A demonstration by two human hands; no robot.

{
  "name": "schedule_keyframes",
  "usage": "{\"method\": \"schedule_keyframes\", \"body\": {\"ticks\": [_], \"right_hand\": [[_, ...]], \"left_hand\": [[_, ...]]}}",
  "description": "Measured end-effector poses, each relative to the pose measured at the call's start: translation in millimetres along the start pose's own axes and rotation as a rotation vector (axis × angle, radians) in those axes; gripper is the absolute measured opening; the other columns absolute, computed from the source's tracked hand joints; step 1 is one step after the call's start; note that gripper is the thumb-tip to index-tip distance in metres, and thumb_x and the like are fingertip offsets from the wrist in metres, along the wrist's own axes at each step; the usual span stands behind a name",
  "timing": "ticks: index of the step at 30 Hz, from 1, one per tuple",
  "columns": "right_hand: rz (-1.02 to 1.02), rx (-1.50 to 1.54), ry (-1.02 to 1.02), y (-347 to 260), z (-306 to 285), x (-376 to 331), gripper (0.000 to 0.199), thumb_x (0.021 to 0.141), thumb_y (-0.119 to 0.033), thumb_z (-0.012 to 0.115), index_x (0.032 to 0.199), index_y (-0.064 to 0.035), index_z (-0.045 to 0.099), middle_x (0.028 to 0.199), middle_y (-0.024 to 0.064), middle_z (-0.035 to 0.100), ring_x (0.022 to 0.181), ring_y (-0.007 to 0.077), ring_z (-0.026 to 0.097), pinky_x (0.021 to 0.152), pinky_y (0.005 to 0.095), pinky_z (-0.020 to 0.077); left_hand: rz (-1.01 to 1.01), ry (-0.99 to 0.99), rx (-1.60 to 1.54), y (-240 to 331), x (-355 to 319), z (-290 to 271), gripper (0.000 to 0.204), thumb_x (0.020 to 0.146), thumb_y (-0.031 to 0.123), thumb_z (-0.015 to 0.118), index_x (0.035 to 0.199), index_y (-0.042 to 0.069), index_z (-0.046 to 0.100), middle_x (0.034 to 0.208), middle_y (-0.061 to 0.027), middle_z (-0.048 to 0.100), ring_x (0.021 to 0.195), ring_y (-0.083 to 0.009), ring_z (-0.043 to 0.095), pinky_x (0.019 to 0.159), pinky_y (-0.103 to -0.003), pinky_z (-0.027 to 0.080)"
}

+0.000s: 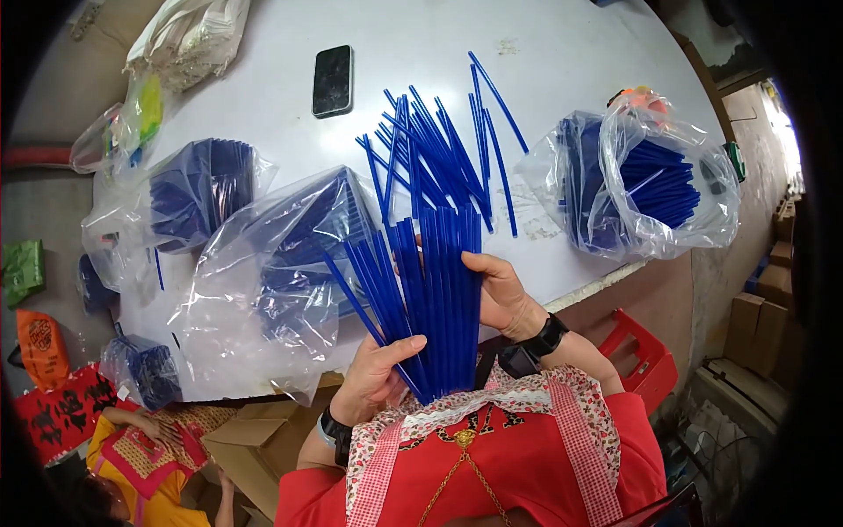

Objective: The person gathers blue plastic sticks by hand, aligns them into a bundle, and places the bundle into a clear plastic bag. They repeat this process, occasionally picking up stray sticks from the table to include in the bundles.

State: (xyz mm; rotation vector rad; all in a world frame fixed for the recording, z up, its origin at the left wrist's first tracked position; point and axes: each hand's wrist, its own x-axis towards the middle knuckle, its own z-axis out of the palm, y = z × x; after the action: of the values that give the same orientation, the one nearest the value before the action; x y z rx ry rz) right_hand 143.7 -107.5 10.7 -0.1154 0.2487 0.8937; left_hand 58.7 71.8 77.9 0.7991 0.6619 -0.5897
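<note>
A fanned bundle of long blue plastic straws (pixel 448 299) is held between my two hands in front of my chest. My left hand (pixel 378 378) grips the lower left side, its thumb lying across the straws there. Higher up, my right hand (pixel 496 288) holds the bundle's right edge with the thumb in front; its other fingers are mostly hidden behind. On the left the straws splay apart, while those on the right stand close together. Just beyond the bundle, a loose pile of blue straws (pixel 430 149) lies criss-crossed on the white table (pixel 421 44).
Clear plastic bags packed with blue straws stand at the right (pixel 650 184), near left (pixel 299 246) and farther left (pixel 202 189). A dark phone (pixel 333 81) lies on the table. A red plastic chair (pixel 645 360) is at the right; another person (pixel 149 448) sits lower left beside a cardboard box (pixel 263 439).
</note>
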Motion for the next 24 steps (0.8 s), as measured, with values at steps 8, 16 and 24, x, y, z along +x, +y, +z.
{"method": "schedule_keyframes", "body": {"ticks": [8,16,24], "right_hand": [[-0.125,-0.387,0.095,40.4,-25.6,-48.5,0.052,0.084,0.001,0.051,0.136,-0.0012,0.043,0.128,0.0144,0.055,0.113,0.0236,0.057,0.099,0.0383,0.046],[-0.052,-0.198,-0.044,82.8,-54.5,-105.4,0.062,0.079,0.003,0.05,0.139,-0.001,0.038,0.133,0.0158,0.05,0.114,0.0246,0.056,0.101,0.0398,0.0447],[-0.013,-0.155,-0.2,90.9,-59.2,-124.8,0.066,0.077,0.0,0.05,0.141,-0.002,0.035,0.136,0.016,0.047,0.116,0.0248,0.055,0.102,0.0402,0.0435]], "left_hand": [[0.251,0.003,0.234,-78.2,-6.9,-4.2,0.049,0.081,-0.002,0.068,0.126,0.003,0.049,0.116,-0.0102,0.061,0.102,-0.019,0.062,0.089,-0.033,0.051],[0.323,-0.018,0.089,-153.9,-52.6,-15.4,0.048,0.079,-0.002,0.068,0.124,0.001,0.051,0.112,-0.0103,0.063,0.099,-0.0195,0.063,0.088,-0.033,0.052],[0.398,-0.017,0.099,-182.4,-73.9,-9.7,0.047,0.078,-0.001,0.068,0.122,0.002,0.054,0.111,-0.0094,0.064,0.099,-0.0203,0.063,0.089,-0.035,0.051]]}}
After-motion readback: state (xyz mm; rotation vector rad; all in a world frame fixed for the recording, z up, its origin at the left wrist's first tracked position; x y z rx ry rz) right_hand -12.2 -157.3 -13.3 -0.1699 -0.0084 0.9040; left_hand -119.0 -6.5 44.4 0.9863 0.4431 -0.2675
